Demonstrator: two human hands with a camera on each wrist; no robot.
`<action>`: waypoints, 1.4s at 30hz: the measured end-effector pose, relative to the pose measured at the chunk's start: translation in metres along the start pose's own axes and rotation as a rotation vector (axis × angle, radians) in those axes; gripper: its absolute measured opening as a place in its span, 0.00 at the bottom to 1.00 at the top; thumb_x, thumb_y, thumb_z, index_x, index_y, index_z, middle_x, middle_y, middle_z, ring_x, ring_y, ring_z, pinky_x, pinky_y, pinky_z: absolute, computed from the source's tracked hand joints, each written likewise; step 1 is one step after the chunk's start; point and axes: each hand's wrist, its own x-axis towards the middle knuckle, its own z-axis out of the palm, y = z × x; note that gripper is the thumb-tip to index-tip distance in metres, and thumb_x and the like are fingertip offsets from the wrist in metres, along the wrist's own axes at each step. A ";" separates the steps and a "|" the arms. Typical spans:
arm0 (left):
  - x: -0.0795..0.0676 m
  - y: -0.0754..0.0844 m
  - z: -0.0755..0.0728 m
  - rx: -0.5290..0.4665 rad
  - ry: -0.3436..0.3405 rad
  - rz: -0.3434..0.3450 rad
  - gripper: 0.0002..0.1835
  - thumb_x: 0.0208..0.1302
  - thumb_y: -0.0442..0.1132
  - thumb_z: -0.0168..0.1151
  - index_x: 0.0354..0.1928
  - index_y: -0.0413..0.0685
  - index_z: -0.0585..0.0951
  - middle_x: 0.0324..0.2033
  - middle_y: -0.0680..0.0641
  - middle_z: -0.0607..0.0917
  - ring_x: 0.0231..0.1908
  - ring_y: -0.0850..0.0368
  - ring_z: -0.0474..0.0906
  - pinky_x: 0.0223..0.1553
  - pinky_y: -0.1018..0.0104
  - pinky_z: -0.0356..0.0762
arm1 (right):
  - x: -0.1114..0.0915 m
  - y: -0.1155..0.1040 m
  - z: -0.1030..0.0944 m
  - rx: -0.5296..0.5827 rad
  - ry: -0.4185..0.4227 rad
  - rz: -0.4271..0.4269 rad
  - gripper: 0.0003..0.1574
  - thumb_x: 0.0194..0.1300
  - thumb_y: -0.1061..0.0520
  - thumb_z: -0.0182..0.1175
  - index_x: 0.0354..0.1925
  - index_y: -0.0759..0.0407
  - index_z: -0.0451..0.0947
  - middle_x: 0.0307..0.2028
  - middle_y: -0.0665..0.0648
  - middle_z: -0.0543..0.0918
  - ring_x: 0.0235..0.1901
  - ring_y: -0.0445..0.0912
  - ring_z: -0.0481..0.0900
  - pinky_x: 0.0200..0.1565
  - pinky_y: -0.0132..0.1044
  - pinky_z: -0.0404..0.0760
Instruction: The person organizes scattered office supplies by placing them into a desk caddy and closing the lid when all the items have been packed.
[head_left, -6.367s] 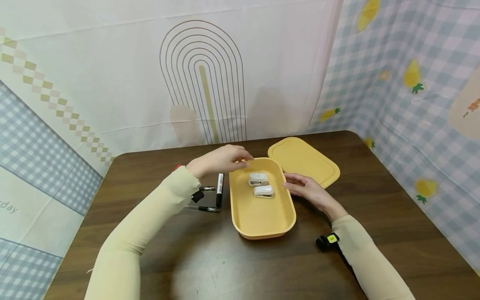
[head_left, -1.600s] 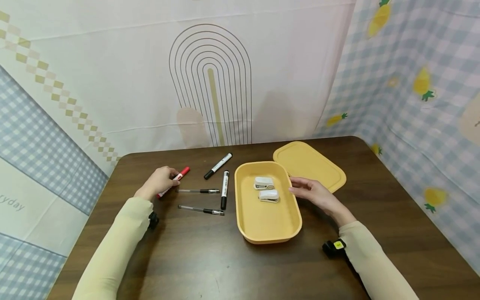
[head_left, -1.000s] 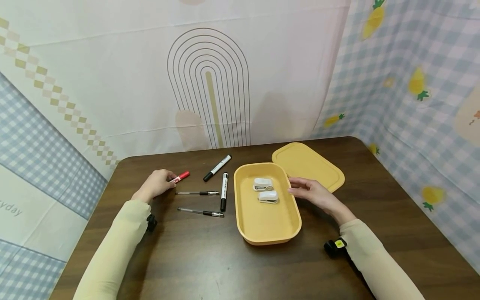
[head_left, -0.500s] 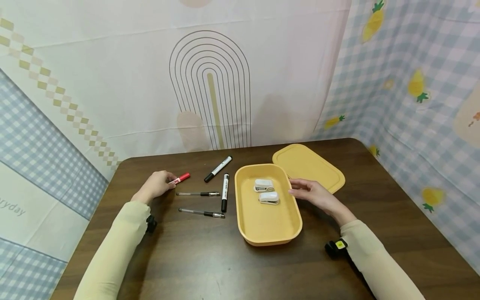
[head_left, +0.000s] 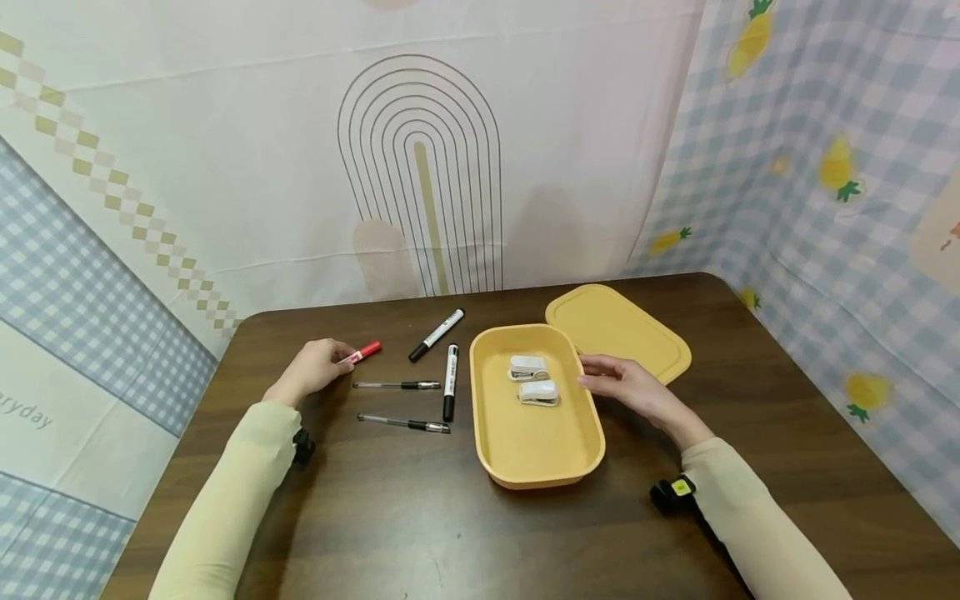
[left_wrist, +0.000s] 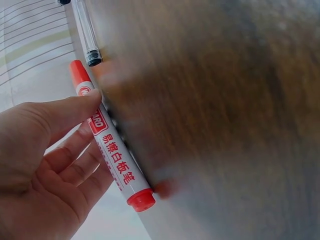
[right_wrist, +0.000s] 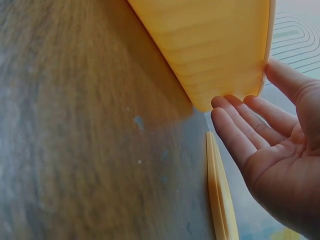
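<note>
My left hand (head_left: 313, 367) is at the left of the table, pinching a red-capped whiteboard marker (left_wrist: 115, 150) between thumb and fingers. In the left wrist view the thumb lies across its white barrel, and the marker sits close along the tabletop. A yellow plastic box (head_left: 536, 454) stands at the middle with two small white staplers (head_left: 527, 367) inside. My right hand (head_left: 626, 387) is at the box's right side. Its fingers are extended, with the thumb at the rim and the fingertips against the outer wall, as the right wrist view shows.
Two black-capped markers, a rear one (head_left: 437, 335) and a nearer one (head_left: 450, 382), lie left of the box. Two black gel pens, one farther (head_left: 397, 385) and one nearer (head_left: 405, 423), lie beside them. The yellow lid (head_left: 615, 329) lies behind the box, to its right.
Since the oldest frame, my left hand has moved left from over the box to the red marker. Over the last second both hands have stayed nearly still; the right remains at the box.
</note>
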 end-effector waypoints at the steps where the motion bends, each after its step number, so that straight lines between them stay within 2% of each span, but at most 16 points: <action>1: 0.000 0.000 0.000 0.002 0.002 0.003 0.12 0.66 0.32 0.65 0.48 0.32 0.85 0.37 0.40 0.87 0.39 0.45 0.80 0.46 0.45 0.76 | 0.000 0.000 0.000 -0.003 -0.001 0.000 0.39 0.72 0.50 0.63 0.72 0.67 0.65 0.66 0.68 0.73 0.64 0.58 0.72 0.56 0.36 0.78; 8: 0.001 0.000 0.000 -0.002 0.018 -0.004 0.12 0.66 0.31 0.64 0.48 0.32 0.85 0.37 0.39 0.87 0.38 0.45 0.80 0.46 0.45 0.76 | 0.001 0.001 0.000 0.003 0.002 0.004 0.40 0.72 0.50 0.63 0.72 0.68 0.64 0.67 0.68 0.72 0.64 0.57 0.73 0.55 0.34 0.78; 14: 0.001 -0.002 0.000 -0.020 0.035 -0.011 0.11 0.66 0.31 0.65 0.47 0.32 0.85 0.37 0.39 0.87 0.37 0.46 0.80 0.44 0.46 0.76 | 0.001 0.003 0.000 0.022 0.002 -0.004 0.39 0.72 0.51 0.63 0.72 0.69 0.64 0.67 0.69 0.72 0.62 0.53 0.76 0.53 0.33 0.79; 23: 0.002 -0.010 -0.004 -0.055 0.112 -0.008 0.13 0.67 0.34 0.66 0.49 0.33 0.84 0.40 0.36 0.86 0.39 0.44 0.81 0.44 0.47 0.76 | 0.001 0.003 0.000 0.010 0.012 -0.010 0.39 0.72 0.51 0.63 0.72 0.69 0.64 0.66 0.68 0.72 0.61 0.52 0.75 0.53 0.32 0.78; 29: 0.000 -0.014 -0.011 -0.092 0.128 -0.037 0.15 0.69 0.35 0.64 0.53 0.32 0.83 0.42 0.35 0.85 0.41 0.43 0.80 0.45 0.47 0.75 | 0.000 0.003 0.001 0.024 0.008 -0.006 0.39 0.72 0.51 0.63 0.72 0.69 0.64 0.67 0.69 0.72 0.62 0.53 0.75 0.53 0.32 0.79; 34: 0.000 -0.013 -0.021 -0.088 0.151 -0.029 0.16 0.69 0.34 0.64 0.53 0.31 0.82 0.41 0.35 0.85 0.40 0.43 0.80 0.43 0.49 0.75 | 0.000 0.004 0.001 0.031 0.005 -0.002 0.40 0.72 0.51 0.63 0.72 0.69 0.63 0.67 0.69 0.71 0.62 0.53 0.75 0.53 0.33 0.79; 42: 0.000 -0.011 -0.035 -0.081 0.145 -0.049 0.17 0.71 0.36 0.62 0.55 0.31 0.81 0.43 0.33 0.85 0.41 0.42 0.80 0.40 0.49 0.77 | 0.000 0.004 0.001 0.037 0.002 -0.001 0.40 0.72 0.51 0.63 0.73 0.68 0.63 0.68 0.69 0.70 0.64 0.57 0.73 0.54 0.33 0.79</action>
